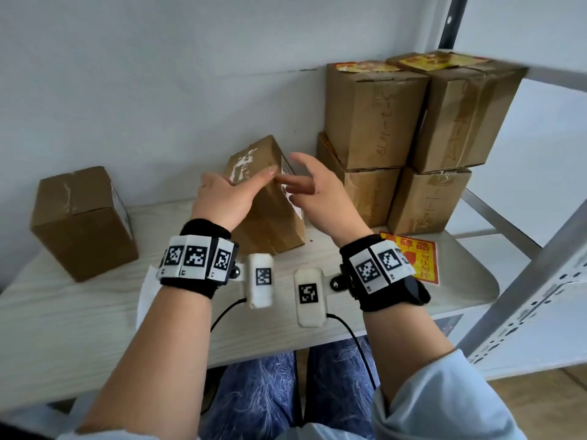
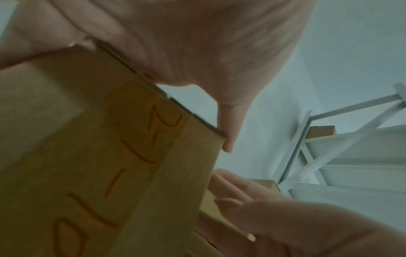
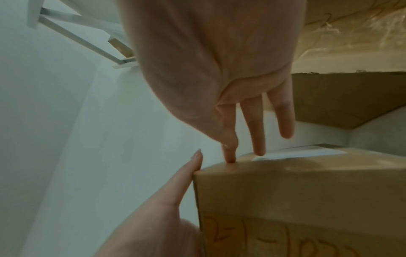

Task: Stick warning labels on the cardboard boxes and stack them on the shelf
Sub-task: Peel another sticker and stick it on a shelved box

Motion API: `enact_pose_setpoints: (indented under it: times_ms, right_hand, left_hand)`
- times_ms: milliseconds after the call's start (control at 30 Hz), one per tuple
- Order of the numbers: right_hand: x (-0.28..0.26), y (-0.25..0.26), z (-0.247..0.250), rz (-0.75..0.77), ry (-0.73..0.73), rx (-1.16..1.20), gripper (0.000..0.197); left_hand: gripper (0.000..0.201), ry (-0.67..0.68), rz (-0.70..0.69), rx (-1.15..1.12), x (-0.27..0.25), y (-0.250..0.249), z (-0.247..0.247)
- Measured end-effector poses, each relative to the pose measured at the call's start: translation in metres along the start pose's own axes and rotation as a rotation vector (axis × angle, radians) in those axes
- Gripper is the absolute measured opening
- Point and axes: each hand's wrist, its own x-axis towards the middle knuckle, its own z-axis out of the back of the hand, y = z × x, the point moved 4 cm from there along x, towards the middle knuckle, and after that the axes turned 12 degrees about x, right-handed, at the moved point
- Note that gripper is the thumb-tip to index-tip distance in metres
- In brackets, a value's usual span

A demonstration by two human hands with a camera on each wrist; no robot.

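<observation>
A brown cardboard box (image 1: 270,217) stands tilted on one bottom edge in the middle of the table, with orange handwriting on its near face (image 2: 87,156). My left hand (image 1: 251,182) grips its top, fingers laid over the upper face and thumb (image 2: 228,132) on the near edge. Spread and straight-fingered, my right hand (image 1: 298,179) touches the box's right side with two fingertips (image 3: 259,151) near a white sticker. A red and yellow warning label (image 1: 416,258) lies flat on the table under my right wrist. No label shows on the held box.
A second plain box (image 1: 82,220) stands at the table's left. Several boxes with yellow labels on top are stacked two high (image 1: 409,138) at the back right. The grey shelf upright (image 1: 540,265) crosses the right side. White paper (image 1: 144,296) lies under my left wrist.
</observation>
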Motion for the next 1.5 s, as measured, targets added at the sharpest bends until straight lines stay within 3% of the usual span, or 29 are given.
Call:
enact_pose_setpoints:
  times_ms: [67, 267, 467, 567, 700, 900, 1033, 1133, 1200, 1267, 1333, 1400, 1500]
  right_hand:
    - [0.002, -0.002, -0.004, -0.027, 0.042, -0.014, 0.072]
    - [0.012, -0.018, -0.002, -0.205, -0.071, -0.186, 0.055]
    - [0.014, -0.022, -0.011, -0.217, -0.070, -0.167, 0.055]
    - [0.016, -0.018, -0.012, -0.200, -0.046, -0.145, 0.053]
    - [0.018, -0.017, -0.010, -0.197, -0.034, -0.079, 0.048]
    - [0.012, -0.024, 0.024, -0.198, -0.139, -0.091, 0.033]
    - [0.001, -0.016, 0.058, -0.086, -0.261, -0.161, 0.026]
    - [-0.017, -0.009, 0.092, -0.050, -0.363, -0.229, 0.019]
    - [-0.031, -0.010, 0.114, -0.062, -0.425, -0.279, 0.017]
    - [-0.044, -0.015, 0.132, -0.114, -0.453, -0.361, 0.019]
    - [-0.057, -0.022, 0.143, -0.227, -0.393, -0.458, 0.017]
    - [-0.071, -0.028, 0.146, -0.340, -0.299, -0.547, 0.018]
    - [-0.086, -0.035, 0.146, -0.375, -0.177, -0.627, 0.029]
  left_hand:
    - [0.110, -0.002, 0.038, -0.014, 0.005, 0.008, 0.005]
    - [0.093, -0.002, 0.074, -0.026, 0.012, 0.023, 0.011]
    - [0.087, -0.007, 0.080, -0.041, 0.007, 0.022, 0.013]
    - [0.098, -0.004, -0.005, 0.002, -0.003, 0.013, 0.009]
    - [0.083, -0.021, -0.111, 0.135, -0.014, -0.008, -0.001]
    - [0.069, 0.026, -0.144, 0.251, -0.016, -0.025, -0.013]
    - [0.078, -0.130, -0.220, 0.369, -0.031, -0.049, -0.013]
    - [0.066, -0.247, -0.378, 0.335, -0.051, -0.077, -0.015]
    - [0.055, -0.133, -0.470, 0.232, -0.062, -0.095, -0.028]
    - [0.045, 0.108, -0.497, 0.130, -0.071, -0.109, -0.053]
    - [0.040, 0.297, -0.533, 0.157, -0.077, -0.120, -0.081]
    - [0.039, 0.386, -0.559, 0.223, -0.078, -0.126, -0.107]
    - [0.038, 0.489, -0.550, 0.319, -0.077, -0.132, -0.139]
